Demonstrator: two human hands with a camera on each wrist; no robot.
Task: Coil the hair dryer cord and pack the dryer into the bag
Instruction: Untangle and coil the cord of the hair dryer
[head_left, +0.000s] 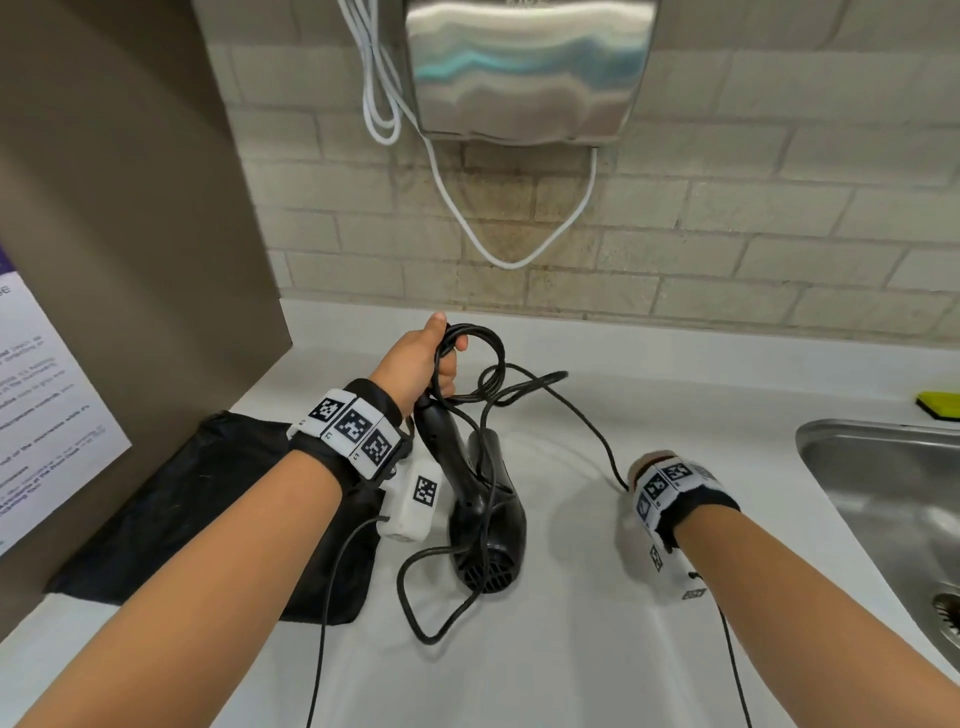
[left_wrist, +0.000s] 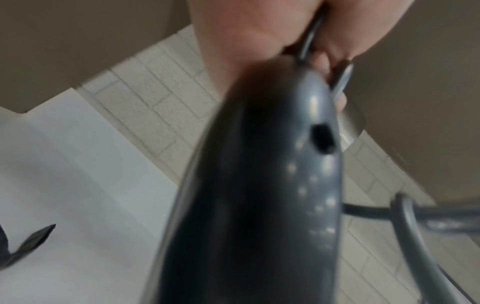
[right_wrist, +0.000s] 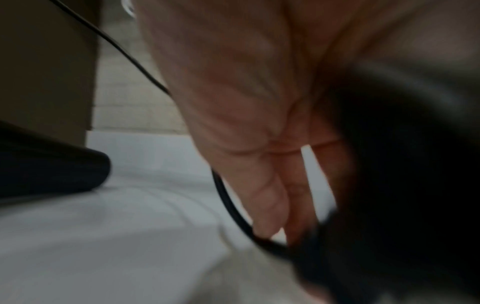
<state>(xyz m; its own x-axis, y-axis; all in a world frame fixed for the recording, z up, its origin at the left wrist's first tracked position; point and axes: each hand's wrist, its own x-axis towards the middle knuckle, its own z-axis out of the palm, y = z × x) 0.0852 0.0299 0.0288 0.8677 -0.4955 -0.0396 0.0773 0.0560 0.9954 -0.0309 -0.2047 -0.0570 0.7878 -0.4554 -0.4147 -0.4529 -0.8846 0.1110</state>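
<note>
White counter (head_left: 571, 649) fills the lower frame, black bag (head_left: 171, 519) lying flat at lower left. Hair dryer (head_left: 485, 519) hangs mid-frame, nozzle end down near the counter. My left hand (head_left: 423, 364) is wrapped round its handle plus a few loops of cord (head_left: 582, 421). My right hand (head_left: 655, 467), centre-right, points fingers down at the cord's far end; can't tell if it's actually gripping.

One dryer (head_left: 485, 514), one bag (head_left: 171, 519), two hands (head_left: 415, 358)
</note>
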